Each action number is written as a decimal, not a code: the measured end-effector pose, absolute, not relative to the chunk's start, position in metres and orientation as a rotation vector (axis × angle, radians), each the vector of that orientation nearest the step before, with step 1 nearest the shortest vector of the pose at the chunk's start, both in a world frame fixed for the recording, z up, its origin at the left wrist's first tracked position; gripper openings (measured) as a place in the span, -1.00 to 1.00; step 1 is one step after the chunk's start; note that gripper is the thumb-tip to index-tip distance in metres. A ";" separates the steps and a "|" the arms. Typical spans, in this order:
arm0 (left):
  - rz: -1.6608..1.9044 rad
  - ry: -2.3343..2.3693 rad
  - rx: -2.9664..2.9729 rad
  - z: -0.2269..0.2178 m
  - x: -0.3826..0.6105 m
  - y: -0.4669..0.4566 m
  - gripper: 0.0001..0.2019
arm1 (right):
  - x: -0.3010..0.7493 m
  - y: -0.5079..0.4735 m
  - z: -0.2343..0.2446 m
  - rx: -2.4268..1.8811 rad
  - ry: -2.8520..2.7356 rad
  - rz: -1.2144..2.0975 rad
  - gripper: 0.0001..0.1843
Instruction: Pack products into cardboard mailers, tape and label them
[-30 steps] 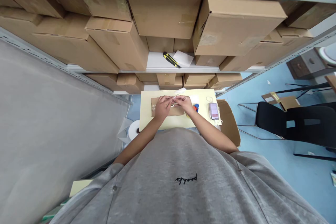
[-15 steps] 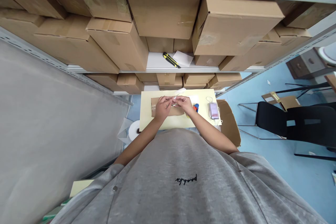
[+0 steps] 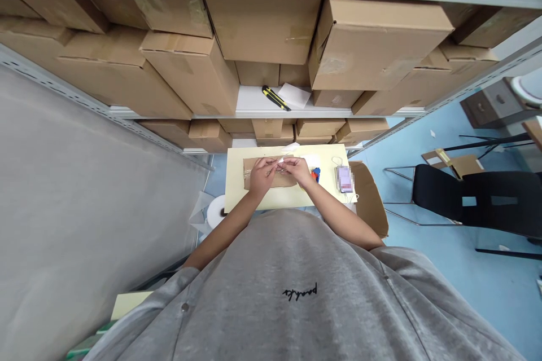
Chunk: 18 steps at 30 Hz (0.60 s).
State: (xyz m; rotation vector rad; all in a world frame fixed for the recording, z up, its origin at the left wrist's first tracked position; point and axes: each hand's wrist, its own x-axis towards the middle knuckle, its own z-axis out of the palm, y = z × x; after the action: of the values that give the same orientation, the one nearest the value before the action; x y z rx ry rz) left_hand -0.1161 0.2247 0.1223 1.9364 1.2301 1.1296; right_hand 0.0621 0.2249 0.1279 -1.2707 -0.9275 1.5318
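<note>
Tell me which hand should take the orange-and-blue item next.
Right, probably: the right hand sits just beside the orange-and-blue item, while the left hand is farther off, over the cardboard sheet. Both hands are busy at a thin pale piece.

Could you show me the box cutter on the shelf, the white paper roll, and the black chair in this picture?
Box cutter point(image 3: 275, 97): head view, on its yellow-and-black handle.
Paper roll point(image 3: 215, 212): head view, on its white outer side.
Black chair point(image 3: 444, 194): head view, on its black shell.
</note>
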 end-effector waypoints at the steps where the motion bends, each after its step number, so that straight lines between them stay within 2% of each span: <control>1: 1.134 1.224 1.936 0.121 -0.117 0.224 -0.67 | 0.062 0.224 0.128 -1.276 -0.924 1.529 -0.49; 18: 1.119 1.226 1.996 0.107 -0.119 0.224 -0.68 | 0.063 0.223 0.123 -1.265 -0.964 1.520 -0.50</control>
State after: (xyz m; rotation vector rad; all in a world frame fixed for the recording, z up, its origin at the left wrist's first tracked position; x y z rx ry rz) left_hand -0.1191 0.2243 0.1074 1.9964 1.2264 1.1194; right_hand 0.0628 0.2232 0.1232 -1.2652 -0.9644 1.5200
